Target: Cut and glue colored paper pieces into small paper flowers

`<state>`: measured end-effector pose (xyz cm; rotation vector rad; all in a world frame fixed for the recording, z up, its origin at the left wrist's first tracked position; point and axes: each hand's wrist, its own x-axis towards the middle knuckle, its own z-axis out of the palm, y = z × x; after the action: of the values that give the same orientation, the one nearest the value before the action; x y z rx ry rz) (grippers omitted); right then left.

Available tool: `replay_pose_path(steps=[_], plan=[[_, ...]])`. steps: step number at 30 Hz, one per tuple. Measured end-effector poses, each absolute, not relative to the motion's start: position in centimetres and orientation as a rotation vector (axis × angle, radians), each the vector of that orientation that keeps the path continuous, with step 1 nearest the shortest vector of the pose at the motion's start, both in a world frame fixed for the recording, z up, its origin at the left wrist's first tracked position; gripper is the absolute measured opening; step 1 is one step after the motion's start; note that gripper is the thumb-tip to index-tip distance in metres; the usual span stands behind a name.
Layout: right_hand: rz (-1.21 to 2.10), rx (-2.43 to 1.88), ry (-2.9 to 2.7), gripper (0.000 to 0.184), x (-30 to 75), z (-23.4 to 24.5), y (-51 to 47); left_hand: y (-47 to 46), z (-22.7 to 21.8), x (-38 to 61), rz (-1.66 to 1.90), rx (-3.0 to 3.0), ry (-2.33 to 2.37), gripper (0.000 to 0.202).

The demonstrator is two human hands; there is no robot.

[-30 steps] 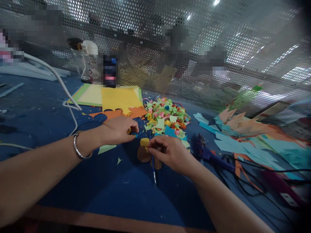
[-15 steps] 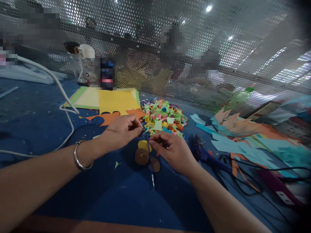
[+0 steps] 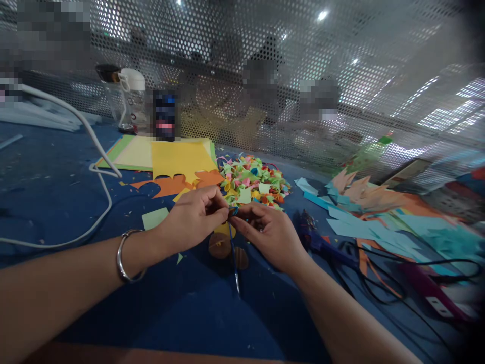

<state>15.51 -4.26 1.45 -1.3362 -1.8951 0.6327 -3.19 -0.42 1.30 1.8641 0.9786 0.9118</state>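
Since half a second earlier, the left hand (image 3: 199,216) had moved right across the desk (image 3: 162,321), and its fingertips had met those of the right hand (image 3: 271,233). Left thumb and fingers were closed in a pinch on a small blue piece (image 3: 234,211), mostly hidden, midway between the desk's left and right edges. The right fingers were also pinched together, apparently holding the upper end of a brush (image 3: 233,255) whose tip pointed toward the near edge; whether they gripped the piece too could not be told.

Judging by the pile (image 3: 253,182) of small bright pieces toward the far edge, much was already done, while the blue piece looked unfinished. Orange paper (image 3: 170,186) had scalloped cuts; a yellow sheet (image 3: 182,159) beyond it seemed mostly uncut, so material remained.

Under the hands lay a yellow scrap (image 3: 227,231), a brown disc (image 3: 220,246) and a smaller disc (image 3: 241,258), with the brush crossing in front of them. Toward the right edge, a glue gun (image 3: 326,243), black cords (image 3: 382,302) and blue strips (image 3: 356,228) crowded the space beside the right forearm. A white cable (image 3: 108,202) curled beyond the left forearm; bottles (image 3: 134,103) stood by the mesh (image 3: 235,35) at the far edge.
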Motion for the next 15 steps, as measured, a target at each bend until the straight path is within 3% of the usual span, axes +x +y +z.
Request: replay_pose_path(steps=[15], plan=[[0.603, -1.351, -1.827, 0.01, 15.97, 1.55, -4.46, -0.49, 1.75, -3.17, 0.878, 1.558, 0.877, 0.014]])
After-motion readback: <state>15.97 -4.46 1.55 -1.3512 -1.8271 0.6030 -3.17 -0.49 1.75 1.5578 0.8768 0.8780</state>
